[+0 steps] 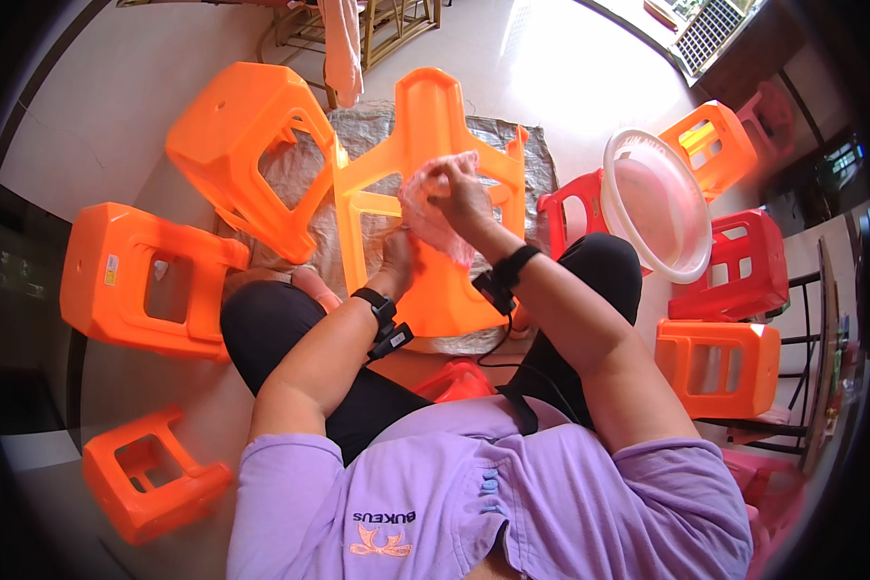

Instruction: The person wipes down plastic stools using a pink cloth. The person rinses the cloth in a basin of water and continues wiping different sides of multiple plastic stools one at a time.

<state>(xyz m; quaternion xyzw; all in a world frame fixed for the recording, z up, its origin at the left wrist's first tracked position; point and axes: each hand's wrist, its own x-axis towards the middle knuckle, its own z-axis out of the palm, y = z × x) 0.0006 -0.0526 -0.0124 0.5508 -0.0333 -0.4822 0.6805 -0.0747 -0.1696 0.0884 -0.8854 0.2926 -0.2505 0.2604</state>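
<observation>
An orange plastic stool (429, 109) is tipped over in front of me, between my knees. My right hand (465, 199) holds a crumpled pink cloth (435, 225) against the stool's middle panel, fingers bent into it. Lower down, my left hand (397, 262) grips the stool's frame beside that panel; some of its fingertips are hidden. Part of the cloth hangs close to the left hand. Both wrists wear black straps with small devices, and a cable runs from the right one. Beneath the stool lies a creased, greyish woven sheet (290, 196).
More orange stools stand at my left, one large (225, 123), one labelled (94, 283) and one small (138, 500). On the right, a white plastic basin (656, 206) rests tilted on a red stool (573, 210). Beyond are another red stool (750, 264) and orange stools (754, 370).
</observation>
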